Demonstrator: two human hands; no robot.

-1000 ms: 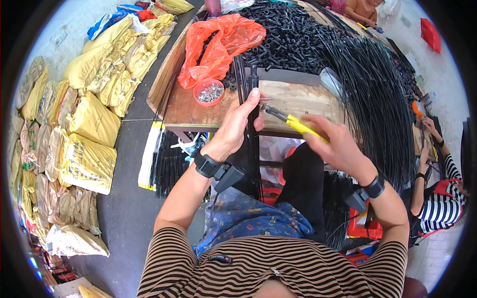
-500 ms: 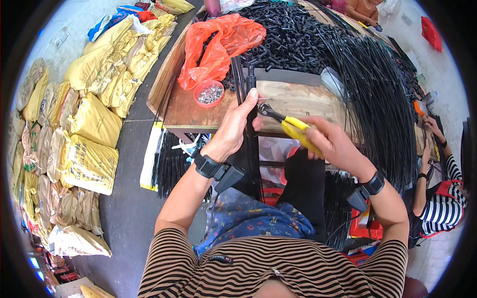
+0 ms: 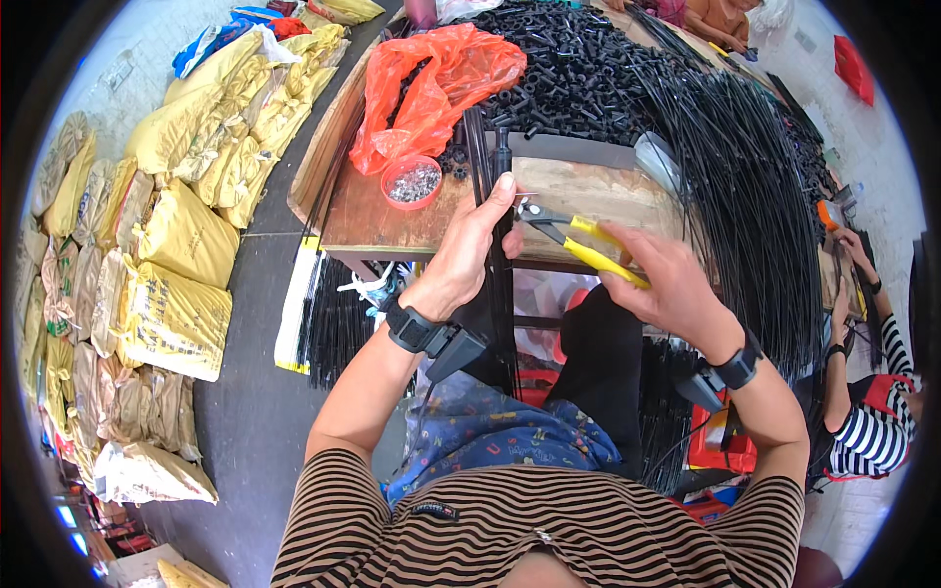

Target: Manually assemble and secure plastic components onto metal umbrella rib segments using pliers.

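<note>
My left hand (image 3: pixel 459 250) is closed around a bundle of thin black rods (image 3: pixel 503 314), held upright. A black tubular fitting (image 3: pixel 502 157) stands at the top, just above my thumb. From beside the thumb, a short thin pin (image 3: pixel 526 194) sticks out to the right. In my right hand (image 3: pixel 676 289) are pliers with yellow handles (image 3: pixel 603 261); the handles are spread apart. Their jaws (image 3: pixel 530 211) are just below the pin, and whether they touch it I cannot tell. A red bowl (image 3: pixel 411 205) of small silvery metal pieces (image 3: pixel 414 181) sits on the table left of my hands.
Behind my hands lies a heap of black fittings (image 3: pixel 559 73), with an orange-red plastic bag (image 3: pixel 441 64) at its left. Long black rods (image 3: pixel 750 206) hang over the table's right side. Yellow sacks (image 3: pixel 186 235) line the left. A co-worker in striped sleeves (image 3: pixel 872 436) sits at right.
The pliers' yellow handles, close together before, are now spread apart in my right hand. My left hand and the bundle have barely moved.
</note>
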